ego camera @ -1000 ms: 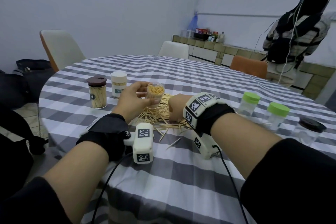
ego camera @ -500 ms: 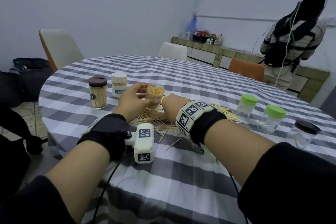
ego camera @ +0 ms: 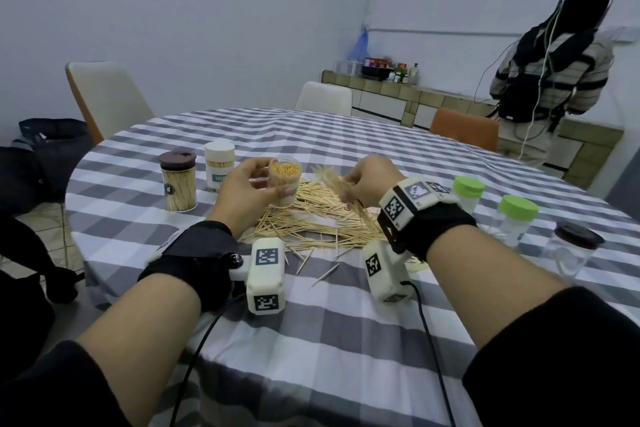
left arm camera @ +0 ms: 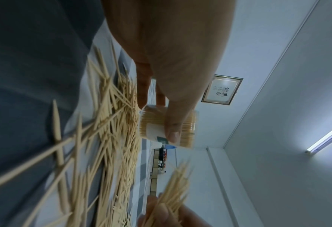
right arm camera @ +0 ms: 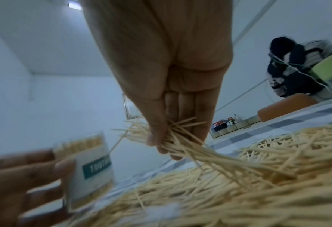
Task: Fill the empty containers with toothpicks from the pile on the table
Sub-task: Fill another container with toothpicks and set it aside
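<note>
Your left hand (ego camera: 247, 189) grips an open jar (ego camera: 284, 180) packed with toothpicks, held upright just above the pile (ego camera: 311, 218) near the table's (ego camera: 346, 340) near edge. Your right hand (ego camera: 369, 180) pinches a loose bundle of toothpicks (ego camera: 341, 185) above the pile, beside the jar.

- Our left hand (ego camera: 247, 189) is raised ahead of us, forearm bare below a pushed-back black sleeve, a black wrist strap behind it.
- Its fingers (left arm camera: 171, 122) and thumb curl in a grip round an open container (ego camera: 284, 180) held upright.
- Our right hand (ego camera: 369, 180) is lifted to the right of the left, back facing up, wrist bent down.
- Its thumb and fingers (right arm camera: 200, 119) pinch a loose bundle of toothpicks (right arm camera: 180, 141) fanning out on both sides.
</note>
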